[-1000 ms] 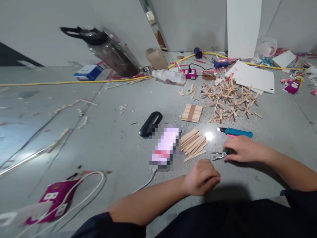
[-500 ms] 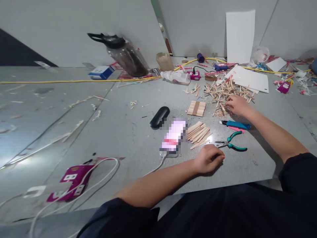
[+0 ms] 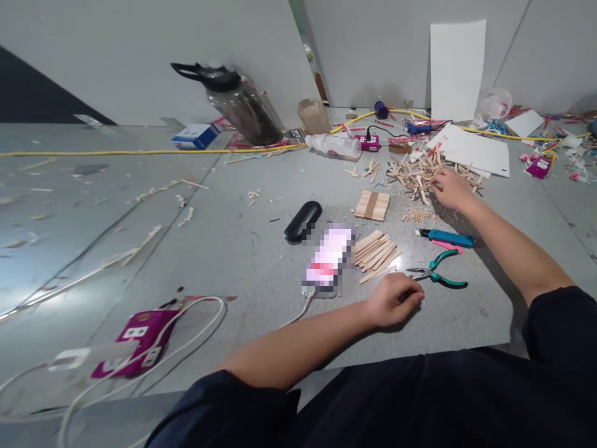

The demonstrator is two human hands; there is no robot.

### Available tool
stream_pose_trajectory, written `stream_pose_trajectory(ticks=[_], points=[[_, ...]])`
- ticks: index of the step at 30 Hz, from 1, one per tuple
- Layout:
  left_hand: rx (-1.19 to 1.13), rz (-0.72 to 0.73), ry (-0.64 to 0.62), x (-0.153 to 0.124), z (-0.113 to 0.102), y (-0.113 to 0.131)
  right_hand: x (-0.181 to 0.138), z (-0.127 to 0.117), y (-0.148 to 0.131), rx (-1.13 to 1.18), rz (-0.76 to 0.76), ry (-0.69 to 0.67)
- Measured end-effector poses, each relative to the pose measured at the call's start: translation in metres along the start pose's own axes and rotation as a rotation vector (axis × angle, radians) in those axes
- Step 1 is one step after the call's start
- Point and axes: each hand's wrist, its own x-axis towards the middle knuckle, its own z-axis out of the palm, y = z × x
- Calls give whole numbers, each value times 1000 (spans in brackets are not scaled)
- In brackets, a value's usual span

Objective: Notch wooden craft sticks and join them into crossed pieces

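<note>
My right hand (image 3: 451, 189) is at the edge of a loose pile of cut and carved wooden sticks (image 3: 413, 169), its fingertips pinched on a small wooden craft stick. Lower down, my left hand (image 3: 394, 300) rests on the tabletop, fingers curled in; nothing shows in it. Just beyond the left hand lie long-nose pliers (image 3: 436, 270) with green handles, spread apart. A fanned stack of craft sticks (image 3: 377, 252) is left of the pliers. Behind it sits a banded bundle of sticks (image 3: 372, 205). Wood shavings (image 3: 418, 215) lie below my right hand.
A blue utility knife (image 3: 450, 238) lies over something pink. Left of the sticks are a phone (image 3: 329, 256) on a white cable and a black case (image 3: 303, 221). Farther back stand a large bottle (image 3: 247, 109) and white boards (image 3: 471, 149). A purple power strip (image 3: 144, 339) lies left.
My right hand has moved slightly away from me, off the shavings and up to the stick pile, still pinching. My left hand stays in place. The view has shifted a little.
</note>
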Motion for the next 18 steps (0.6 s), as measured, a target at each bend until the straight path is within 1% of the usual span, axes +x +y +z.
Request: stream_pose_trajectory(ticks=[6, 10, 14, 16, 18], points=[[26, 5, 1, 2, 0, -1, -13, -4, 6, 60, 25, 114], [70, 3, 7, 2, -1, -2, -36, -9, 1, 122, 0, 183], [132, -2, 7, 0, 2, -3, -78, -12, -10, 208, -89, 196], [177, -16, 5, 2, 3, -2, -106, -11, -17, 254, -161, 161], [237, -44, -1, 10, -5, 1, -134, -9, -25, 302, -261, 79]])
